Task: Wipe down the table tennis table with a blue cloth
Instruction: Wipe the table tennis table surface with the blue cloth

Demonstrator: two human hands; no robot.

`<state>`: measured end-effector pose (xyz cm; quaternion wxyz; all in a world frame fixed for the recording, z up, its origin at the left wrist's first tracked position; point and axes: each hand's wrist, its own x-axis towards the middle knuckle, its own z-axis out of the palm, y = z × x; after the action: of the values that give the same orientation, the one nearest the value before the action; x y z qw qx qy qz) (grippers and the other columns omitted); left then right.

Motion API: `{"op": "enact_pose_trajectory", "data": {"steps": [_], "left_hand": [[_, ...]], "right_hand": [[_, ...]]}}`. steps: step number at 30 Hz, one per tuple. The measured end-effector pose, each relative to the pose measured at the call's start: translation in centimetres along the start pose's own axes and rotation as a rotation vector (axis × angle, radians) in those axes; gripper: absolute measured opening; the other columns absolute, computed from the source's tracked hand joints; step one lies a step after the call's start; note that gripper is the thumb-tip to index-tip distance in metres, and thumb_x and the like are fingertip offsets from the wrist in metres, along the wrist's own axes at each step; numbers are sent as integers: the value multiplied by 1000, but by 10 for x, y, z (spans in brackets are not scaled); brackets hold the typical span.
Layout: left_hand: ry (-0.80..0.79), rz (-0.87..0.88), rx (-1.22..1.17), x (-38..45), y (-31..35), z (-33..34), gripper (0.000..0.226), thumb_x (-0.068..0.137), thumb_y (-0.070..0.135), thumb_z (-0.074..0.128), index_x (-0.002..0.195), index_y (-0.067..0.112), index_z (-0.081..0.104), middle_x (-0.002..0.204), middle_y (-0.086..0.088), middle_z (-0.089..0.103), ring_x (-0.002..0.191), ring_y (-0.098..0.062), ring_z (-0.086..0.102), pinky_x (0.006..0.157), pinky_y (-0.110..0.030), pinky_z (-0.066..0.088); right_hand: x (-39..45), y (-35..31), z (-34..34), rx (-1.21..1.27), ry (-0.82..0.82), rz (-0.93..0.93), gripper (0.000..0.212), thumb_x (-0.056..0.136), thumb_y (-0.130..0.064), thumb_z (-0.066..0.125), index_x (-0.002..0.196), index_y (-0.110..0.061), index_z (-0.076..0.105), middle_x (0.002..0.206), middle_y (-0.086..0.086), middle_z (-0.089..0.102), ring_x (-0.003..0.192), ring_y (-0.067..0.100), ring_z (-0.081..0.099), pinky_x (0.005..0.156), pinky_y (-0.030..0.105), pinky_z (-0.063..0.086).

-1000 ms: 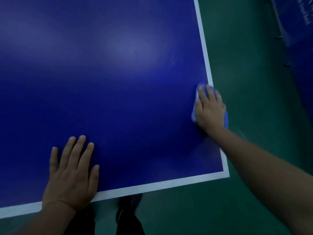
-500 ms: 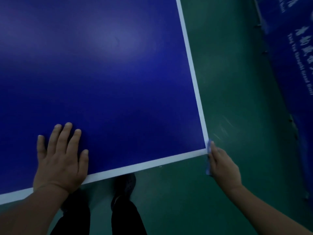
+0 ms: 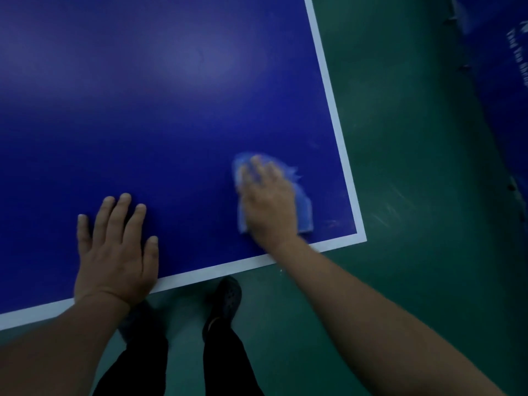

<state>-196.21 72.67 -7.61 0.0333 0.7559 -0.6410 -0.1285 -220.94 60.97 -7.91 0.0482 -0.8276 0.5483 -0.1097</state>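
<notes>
The dark blue table tennis table (image 3: 160,115) fills the upper left, with a white line along its near and right edges and its corner at the lower right. My right hand (image 3: 267,200) lies flat with straight fingers on the light blue cloth (image 3: 304,211), pressing it onto the tabletop just inside that corner; both are motion-blurred. My left hand (image 3: 115,250) rests flat on the table near the front edge, fingers spread.
A green floor (image 3: 414,195) runs along the right side and under the near edge. A blue barrier with white lettering (image 3: 508,67) stands at the far right. My legs and dark shoes (image 3: 225,298) are below the table edge.
My right hand with the cloth slid down the right edge to the corner and off it, and has now come back onto the tabletop left of the corner. My left hand stayed put.
</notes>
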Motion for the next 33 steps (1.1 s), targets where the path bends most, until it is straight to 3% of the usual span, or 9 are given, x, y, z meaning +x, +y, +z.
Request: {"op": "enact_pose_trajectory", "data": {"steps": [4,7,11,17,23,26,29,31,33], "left_hand": [[2,-5,-11,0,0,-1,65,96,44,25,146,5,40,161,-14,24,152,-27,9,122,-51,-6],[5,-2,-28,0,1,-2,65,95,43,26,146,5,41,160,-15,26,152,-27,10,122,-51,-5],[-5,-5,-20,-1,3,-4,65,96,43,25,147,6,40,161,-14,25,152,-27,9,122,-51,-5],[5,-2,-30,-1,2,-3,64,96,42,26,145,5,42,160,-15,27,151,-27,11,122,-53,-2],[7,-3,-8,0,1,-2,64,96,43,25,146,6,42,160,-15,27,151,-27,12,121,-54,0],[5,-1,-15,-1,0,-1,64,96,43,26,146,5,42,159,-15,28,151,-27,12,122,-52,-3],[12,3,-20,0,0,-1,64,96,42,27,145,4,43,159,-15,28,151,-27,13,122,-52,-3],[7,-1,-19,0,0,0,64,96,43,26,145,5,43,159,-15,28,151,-26,12,122,-53,-2],[14,2,-13,0,0,0,64,95,42,27,144,4,43,159,-15,29,151,-27,13,121,-54,0]], "right_hand": [[-59,10,-11,36,-189,-302,46,93,-21,59,139,-18,58,150,8,49,137,32,47,103,44,41],[-45,86,-33,-96,-111,30,44,91,-4,62,135,-4,60,145,18,52,130,36,53,109,48,41],[-16,98,-38,-117,-36,500,44,107,-24,37,148,-9,46,157,13,37,143,35,36,117,44,30],[-35,58,-20,-53,-185,-174,46,101,-33,42,145,-20,50,154,5,44,142,36,38,110,51,34],[90,110,-29,-133,-106,422,51,108,-35,27,156,-22,30,165,3,23,151,28,19,122,46,13],[49,71,-15,-142,-178,90,54,104,-31,24,154,-12,35,161,13,30,147,38,27,118,51,24],[-19,58,-21,-82,-288,-314,51,105,-41,32,153,-24,35,161,4,31,149,31,26,120,48,18],[-2,84,-25,-105,-310,-333,51,104,-39,35,153,-24,35,161,3,30,149,32,27,120,54,21],[45,110,-25,-124,-234,-112,49,103,-31,42,150,-17,44,158,10,37,145,39,32,113,60,30]]}}
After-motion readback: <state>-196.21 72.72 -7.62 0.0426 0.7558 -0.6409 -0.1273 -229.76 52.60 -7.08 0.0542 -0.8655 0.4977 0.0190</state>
